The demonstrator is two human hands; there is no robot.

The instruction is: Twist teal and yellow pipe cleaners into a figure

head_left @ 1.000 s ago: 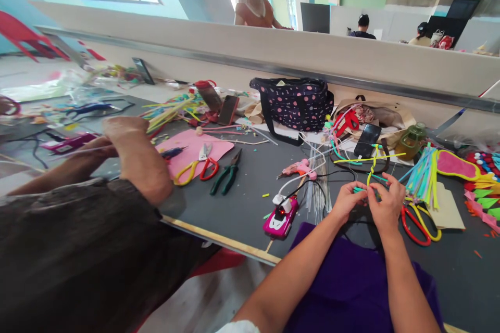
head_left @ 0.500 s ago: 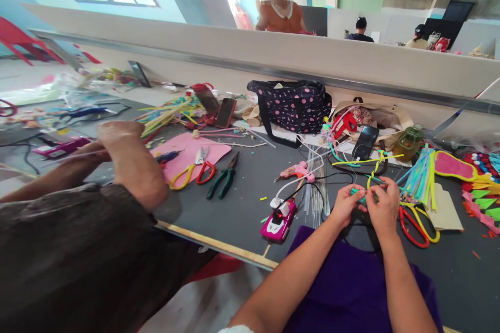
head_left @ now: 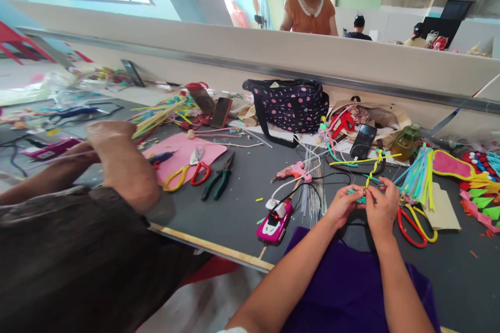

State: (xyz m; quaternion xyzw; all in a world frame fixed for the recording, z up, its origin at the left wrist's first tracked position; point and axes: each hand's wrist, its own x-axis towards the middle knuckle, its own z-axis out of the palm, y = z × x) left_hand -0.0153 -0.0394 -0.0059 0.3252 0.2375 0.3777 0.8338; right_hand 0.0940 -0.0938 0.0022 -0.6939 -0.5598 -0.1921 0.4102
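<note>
My left hand (head_left: 342, 207) and my right hand (head_left: 382, 209) meet above the table's front part, fingertips pinched together. Between them rises a twisted yellow pipe cleaner (head_left: 374, 169), its loose ends spread sideways near the top. Teal pipe cleaner (head_left: 356, 196) shows at the left fingers, partly covered by them. Just right of my right hand lie scissors (head_left: 416, 226) with one red and one yellow handle. Behind them is a bundle of blue, green and yellow pipe cleaners (head_left: 420, 171).
A pink glue gun (head_left: 295, 172) and a magenta power strip (head_left: 274, 223) with cables lie to the left. Pliers (head_left: 219, 179) and more scissors (head_left: 187, 169) lie farther left, beside a co-worker's arm (head_left: 125, 169). A polka-dot bag (head_left: 291, 106) stands against the partition.
The view has shifted slightly, moving the table things a little left. Both hands keep their pinch on the pipe cleaners. The person behind the partition has moved right.
</note>
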